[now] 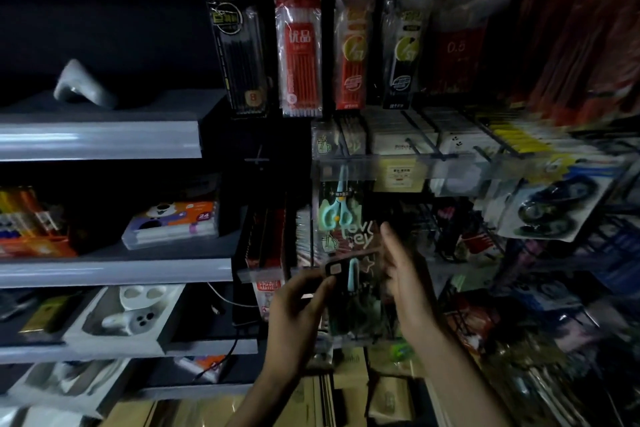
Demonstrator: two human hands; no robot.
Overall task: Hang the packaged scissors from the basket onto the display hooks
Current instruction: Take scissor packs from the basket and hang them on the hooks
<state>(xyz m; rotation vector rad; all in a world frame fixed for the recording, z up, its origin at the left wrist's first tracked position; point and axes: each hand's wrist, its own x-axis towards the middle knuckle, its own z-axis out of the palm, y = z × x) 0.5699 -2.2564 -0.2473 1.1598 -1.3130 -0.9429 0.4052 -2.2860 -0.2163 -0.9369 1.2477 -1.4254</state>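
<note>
1. The clear-plastic packet of pale blue scissors point(353, 291) is held upright, long axis vertical, just below an already hung packet of turquoise scissors point(337, 215).
2. The left hand point(298, 308) pinches its top-left corner. The right hand point(407, 282), fingers nearly straight, lies along its right edge.
3. The hook itself is too blurred to see. It probably lies straight above, under the clear price rail point(450, 168).

Pretty dim shop. Grey shelves point(100, 140) on the left, a black wire rack point(420, 130) crammed with pen packs point(301, 45) on the right, cardboard boxes point(349, 371) down below.
</note>
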